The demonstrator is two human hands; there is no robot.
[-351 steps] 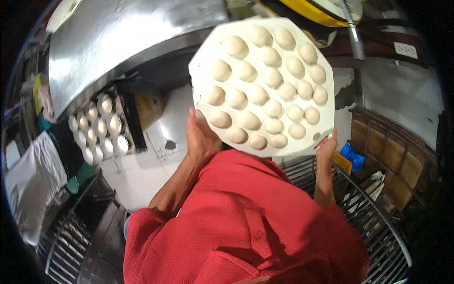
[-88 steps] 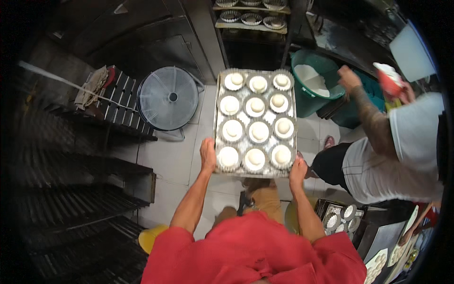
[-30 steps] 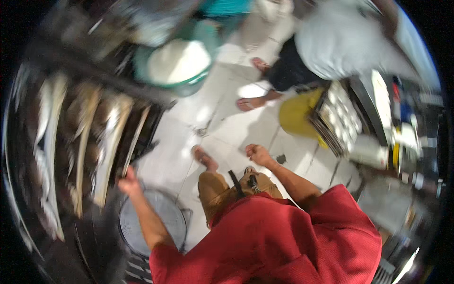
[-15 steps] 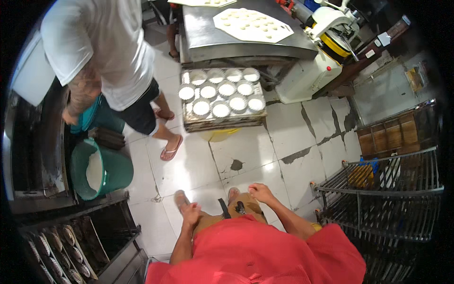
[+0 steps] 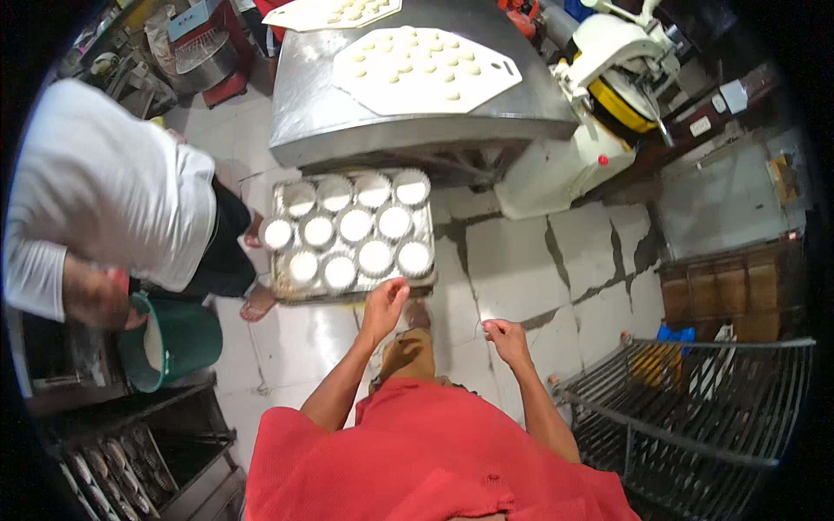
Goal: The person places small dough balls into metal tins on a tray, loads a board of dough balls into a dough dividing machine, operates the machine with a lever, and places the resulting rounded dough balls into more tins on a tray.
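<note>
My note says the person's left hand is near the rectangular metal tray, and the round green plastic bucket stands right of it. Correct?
Wrong side: in the head view, the round green plastic bucket stands left of the rectangular metal tray. The left hand is indeed near that tray.

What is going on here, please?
The person in the red shirt holds nothing visible: the left hand is by the near edge of a rectangular metal tray of round fluted tins, contact unclear, and the right hand hangs over white floor tiles. Pale dough balls lie on a white octagonal board on a steel table. A co-worker in white stands beside a green round bucket.
</note>
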